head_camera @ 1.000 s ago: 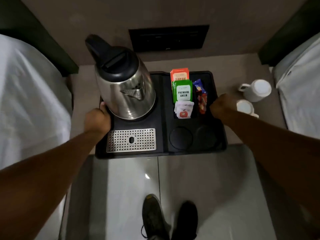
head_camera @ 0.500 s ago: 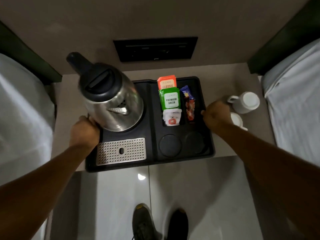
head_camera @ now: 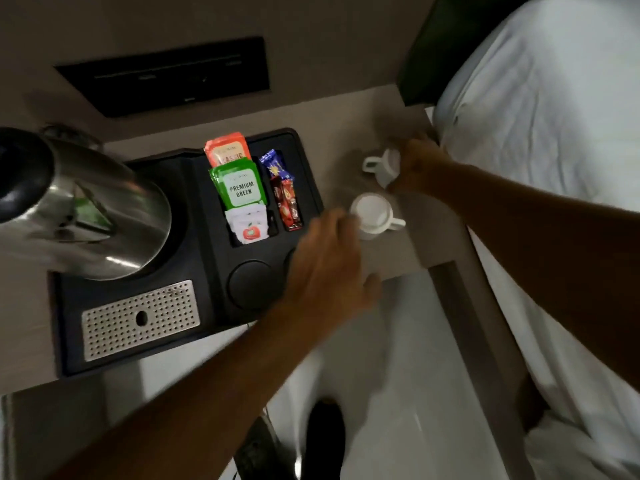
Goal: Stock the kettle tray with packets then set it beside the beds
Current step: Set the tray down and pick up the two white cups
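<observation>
The black kettle tray [head_camera: 207, 271] rests on the beige nightstand [head_camera: 349, 126] between two beds. On its left side stands a steel kettle [head_camera: 86, 209]. Its upper compartments hold orange and green tea packets [head_camera: 240, 183], white sachets [head_camera: 249, 226] and blue and red packets [head_camera: 285, 192]. My left hand [head_camera: 325, 265] hovers over the tray's right edge, fingers spread, reaching toward the nearer white cup [head_camera: 372, 214]. My right hand [head_camera: 415, 164] is closed around the farther white cup [head_camera: 384, 166], which is tilted.
A bed with white linen [head_camera: 540, 150] lies close on the right, its dark headboard [head_camera: 436, 50] above. A black wall panel [head_camera: 166, 77] sits behind the nightstand. A metal drip grille [head_camera: 138, 318] fills the tray's front left. My shoes [head_camera: 325, 441] stand on glossy floor below.
Both hands have let go of the tray, which now rests on the nightstand. They moved right to the white cups, and my view swung right and closer.
</observation>
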Demonstrator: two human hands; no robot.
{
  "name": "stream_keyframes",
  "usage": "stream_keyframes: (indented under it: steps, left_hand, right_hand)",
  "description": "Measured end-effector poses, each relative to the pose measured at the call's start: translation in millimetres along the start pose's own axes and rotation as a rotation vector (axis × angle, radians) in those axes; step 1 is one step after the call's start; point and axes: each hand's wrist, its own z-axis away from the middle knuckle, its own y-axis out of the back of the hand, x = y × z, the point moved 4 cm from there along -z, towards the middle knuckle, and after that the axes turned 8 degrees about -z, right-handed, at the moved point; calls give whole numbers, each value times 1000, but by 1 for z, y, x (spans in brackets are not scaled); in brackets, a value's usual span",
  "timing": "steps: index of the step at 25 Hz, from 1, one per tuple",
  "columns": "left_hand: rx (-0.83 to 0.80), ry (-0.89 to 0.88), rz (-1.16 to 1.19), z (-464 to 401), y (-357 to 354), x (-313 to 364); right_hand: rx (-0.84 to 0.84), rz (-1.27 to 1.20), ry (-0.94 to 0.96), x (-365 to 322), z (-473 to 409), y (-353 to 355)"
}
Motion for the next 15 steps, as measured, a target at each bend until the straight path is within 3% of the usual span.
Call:
stream_keyframes:
  steps: [1,2,4,5,8,10,12,15]
  left_hand:
    - [-385,4,-32,-18,-38,7]
    - [-599,62,-58,-29,-75,3]
    - [-825,101,-30,-46,-113,-2]
    - [-869,90,-24,-49,-119,-3]
    - [-769,31,59,-49,-110,-7]
    - [-682,82,87,-25,-75,-34]
    - [-648,132,26,14,-39,-72]
    - [-799,244,-76,70,-12,-115]
  right_hand:
    - [23,-1,16,-1,-7,-5]
    - [53,-19,25,-1,-10,-8]
    - [122,-87,25,1,-11,-4]
    - [147,-117,15,4,-7,-1]
    - [241,-195,13,2,19,16]
    - [260,-247,82,-19,51,22]
    - [183,-319,163,-51,88,14]
    - [33,-324,205,-99,124,-26]
